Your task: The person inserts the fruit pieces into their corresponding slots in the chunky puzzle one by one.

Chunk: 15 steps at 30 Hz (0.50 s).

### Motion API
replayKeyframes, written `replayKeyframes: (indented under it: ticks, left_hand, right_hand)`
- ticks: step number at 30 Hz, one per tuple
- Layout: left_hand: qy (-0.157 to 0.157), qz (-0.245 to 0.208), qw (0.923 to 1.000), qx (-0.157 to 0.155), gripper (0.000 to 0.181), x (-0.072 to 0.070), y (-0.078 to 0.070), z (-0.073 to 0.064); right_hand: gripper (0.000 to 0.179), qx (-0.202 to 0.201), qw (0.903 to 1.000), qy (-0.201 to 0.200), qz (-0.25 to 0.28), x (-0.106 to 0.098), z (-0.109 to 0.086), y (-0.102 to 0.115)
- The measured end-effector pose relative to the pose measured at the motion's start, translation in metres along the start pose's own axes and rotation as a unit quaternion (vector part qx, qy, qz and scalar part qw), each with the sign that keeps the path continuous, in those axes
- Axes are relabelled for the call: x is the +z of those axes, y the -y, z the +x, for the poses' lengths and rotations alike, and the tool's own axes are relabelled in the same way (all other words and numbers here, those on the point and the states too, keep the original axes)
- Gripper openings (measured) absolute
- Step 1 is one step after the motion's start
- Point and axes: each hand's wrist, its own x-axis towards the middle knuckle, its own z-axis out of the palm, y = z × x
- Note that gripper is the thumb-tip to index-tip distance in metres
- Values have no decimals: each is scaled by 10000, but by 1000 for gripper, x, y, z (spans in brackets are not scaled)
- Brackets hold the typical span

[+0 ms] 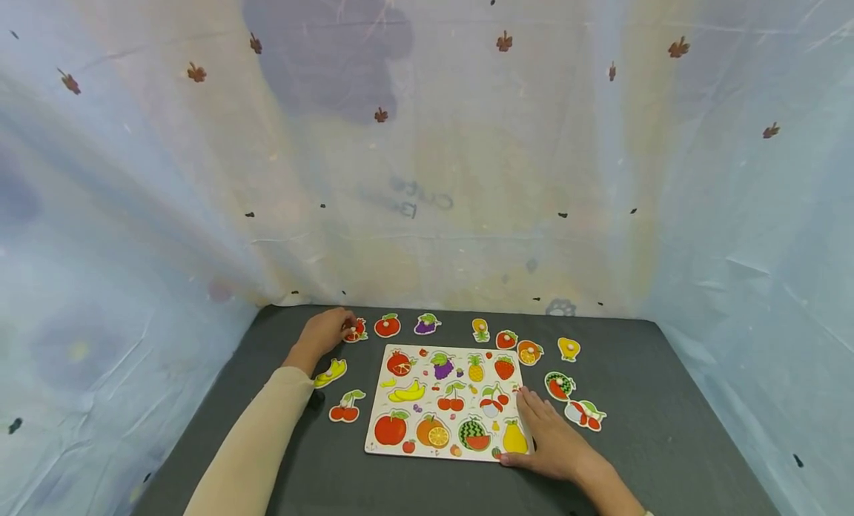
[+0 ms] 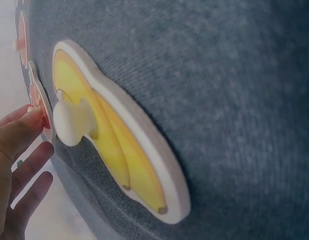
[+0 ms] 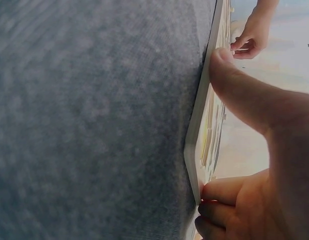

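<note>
At the far left of the mat, my left hand (image 1: pixel 327 331) pinches the small knob of a pomegranate puzzle piece (image 1: pixel 358 331) between thumb and forefinger. The left wrist view shows that piece (image 2: pixel 40 107) edge-on, with the other fingers held apart from it. A white fruit puzzle board (image 1: pixel 427 386) lies flat in the middle, printed with fruit pictures. My right hand (image 1: pixel 550 438) rests at its near right corner, thumb on the near edge, straight fingers along the right edge. Nearest the left arm is a banana piece (image 2: pixel 112 135) with a white knob.
Cherry (image 1: pixel 345 407), apple (image 1: pixel 388 325) and grape (image 1: pixel 426 324) pieces lie left of and behind the board. Pineapple (image 1: pixel 480 330), strawberry (image 1: pixel 506 339), orange (image 1: pixel 530 352), pear (image 1: pixel 569 348), watermelon (image 1: pixel 560 385) and a second cherry-like piece (image 1: pixel 586 415) lie behind and right. A patterned curtain (image 1: pixel 434 167) surrounds the dark mat (image 1: pixel 667 427).
</note>
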Motion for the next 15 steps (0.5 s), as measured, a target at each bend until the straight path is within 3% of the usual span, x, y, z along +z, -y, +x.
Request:
replayKeyframes:
  ticks: [5,15]
  left_hand:
    - [-7,39,10000,37,14,-3,-4,-4]
    - [-337,214,9987,302,14,-7,-11,-14]
  right_hand:
    - [127,19,10000,11,-36,1,0,0]
    - [127,-49,10000,7,-3,0,0,-1]
